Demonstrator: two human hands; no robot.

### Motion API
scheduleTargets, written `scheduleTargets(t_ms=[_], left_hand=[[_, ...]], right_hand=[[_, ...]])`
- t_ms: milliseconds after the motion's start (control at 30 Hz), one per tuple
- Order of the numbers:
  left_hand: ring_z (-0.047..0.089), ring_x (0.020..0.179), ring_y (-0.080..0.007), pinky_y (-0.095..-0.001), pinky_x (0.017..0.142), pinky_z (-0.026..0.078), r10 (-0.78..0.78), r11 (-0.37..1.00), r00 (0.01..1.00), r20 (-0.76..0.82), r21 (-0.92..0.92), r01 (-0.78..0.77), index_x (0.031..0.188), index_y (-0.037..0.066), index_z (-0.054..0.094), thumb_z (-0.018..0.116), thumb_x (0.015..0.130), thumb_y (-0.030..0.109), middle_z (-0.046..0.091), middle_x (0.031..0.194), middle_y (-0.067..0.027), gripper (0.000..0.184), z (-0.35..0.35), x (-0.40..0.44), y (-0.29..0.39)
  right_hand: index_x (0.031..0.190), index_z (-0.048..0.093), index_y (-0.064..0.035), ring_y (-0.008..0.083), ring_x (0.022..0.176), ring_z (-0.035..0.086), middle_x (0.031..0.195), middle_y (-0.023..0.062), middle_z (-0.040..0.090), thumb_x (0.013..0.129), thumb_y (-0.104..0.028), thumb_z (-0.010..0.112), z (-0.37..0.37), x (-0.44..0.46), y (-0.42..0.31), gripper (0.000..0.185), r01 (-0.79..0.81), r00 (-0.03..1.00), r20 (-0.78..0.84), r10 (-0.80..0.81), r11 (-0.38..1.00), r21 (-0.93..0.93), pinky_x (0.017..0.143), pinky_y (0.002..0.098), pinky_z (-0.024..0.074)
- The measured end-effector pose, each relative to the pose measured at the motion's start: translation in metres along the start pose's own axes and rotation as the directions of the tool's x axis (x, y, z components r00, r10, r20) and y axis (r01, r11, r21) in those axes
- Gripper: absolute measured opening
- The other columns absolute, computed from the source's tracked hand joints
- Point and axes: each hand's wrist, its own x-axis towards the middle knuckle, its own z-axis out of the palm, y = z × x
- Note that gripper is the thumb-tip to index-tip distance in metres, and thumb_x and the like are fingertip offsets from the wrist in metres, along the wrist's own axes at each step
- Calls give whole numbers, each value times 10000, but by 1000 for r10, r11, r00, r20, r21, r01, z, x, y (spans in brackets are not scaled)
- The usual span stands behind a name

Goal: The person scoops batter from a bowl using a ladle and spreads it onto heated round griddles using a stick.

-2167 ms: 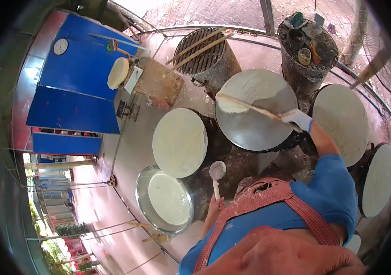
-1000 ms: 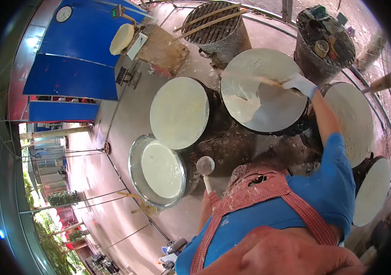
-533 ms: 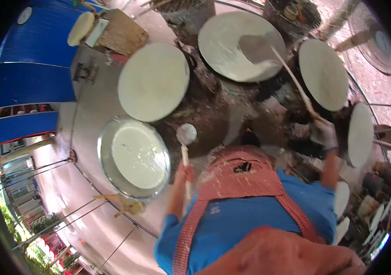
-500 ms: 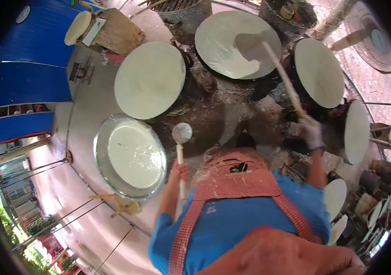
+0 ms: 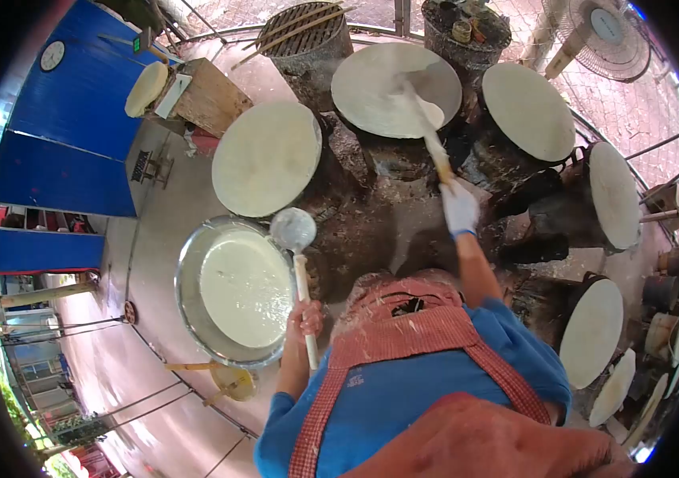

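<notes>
White-gloved right hand [image 5: 461,209] grips 1 long wooden paddle [image 5: 433,151] at the round white-coated griddle [image 5: 445,78], upper centre.
Seemingly spreading; needs level strokes. Bare left hand [image 5: 306,318] holds 1 round metal ladle [image 5: 293,229].

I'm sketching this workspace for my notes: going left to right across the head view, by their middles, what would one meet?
Wall clock → metal basin → left hand around a ladle → middle griddle → gloved right hand holding a stick → next white-topped griddle.
</notes>
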Motion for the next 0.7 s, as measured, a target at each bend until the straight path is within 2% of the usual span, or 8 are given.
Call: scheduleTargets(t_ms=[67, 100, 233, 300, 433, 500, 633, 700], left_hand=[[347, 397, -61, -159, 298, 312, 3, 999, 992, 128, -52, 4, 1284, 240, 394, 440, 890, 114, 400, 617, -25, 417, 6, 1, -8], [347, 397, -61, -159, 298, 312, 23, 998, 989, 147, -60, -14, 1284, 240, 394, 440, 890, 114, 400, 617, -25, 417, -7, 11, -14], [312, 394, -56, -159, 313, 296, 94, 995, 995, 26, -39, -93, 1322, 267, 356, 463, 876, 109, 403, 641, -17, 485, 1, 7, -16], [320, 398, -56, -166, 310, 295, 88, 995, 981, 172, 27, -94, 1337, 276, 331, 446, 884, 109, 397, 638, -16, 497, 0, 7, -17], [326, 400, -53, -170, 302, 290, 44, 998, 993, 112, -48, -39, 1350, 284, 303, 436, 888, 104, 386, 629, -15, 513, -6, 17, -21], [330, 410, -45, -171, 321, 279, -23, 979, 989, 145, -197, 51, 1349, 228, 328, 436, 870, 98, 361, 597, -3, 508, 7, 32, -22], [301, 384, -37, -173, 331, 276, 107, 976, 985, -139, 202, -77, 889, 70, 490, 491, 878, 154, 354, 564, 35, 85, 28, 33, -21], [307, 391, -37, -172, 338, 283, 162, 976, 927, -337, 195, -100, 940, 72, 498, 491, 881, 146, 355, 567, 33, 95, 23, 38, -22]], right_hand=[[1022, 625, -128, 335, 863, 586, 925, 161, 618, 809, -376, 514, 29, 10, -36, 345, 45, 994, 88, -69, 967, 251, 759, 406, 456], [1004, 629, -140, 316, 860, 592, 914, 145, 625, 812, -407, 492, 35, 17, -48, 356, 110, 975, 198, -105, 994, -13, 755, 411, 457], [996, 625, -188, 332, 732, 610, 791, 134, 638, 830, -397, 470, -6, 33, -10, 309, 150, 976, 192, -106, 960, -235, 659, 432, 481], [967, 631, -160, 339, 703, 607, 751, 141, 633, 843, -345, 475, -26, 55, 17, 272, 88, 981, 190, -26, 943, -322, 626, 437, 475], [897, 632, -93, 363, 777, 592, 791, 159, 629, 811, -363, 525, 6, 65, -31, 302, 78, 997, -5, -80, 962, 261, 665, 424, 458], [924, 641, -116, 339, 804, 596, 839, 152, 630, 794, -394, 540, 35, 62, -26, 323, 235, 963, 161, -218, 967, -97, 713, 424, 465], [982, 633, -194, 334, 716, 612, 765, 161, 629, 819, -411, 500, -19, 76, 16, 302, 160, 972, 208, -108, 955, -249, 651, 439, 480], [920, 631, -147, 352, 686, 601, 738, 174, 617, 826, -384, 496, -20, 111, 40, 289, 134, 989, 91, -117, 968, -211, 607, 453, 467]])
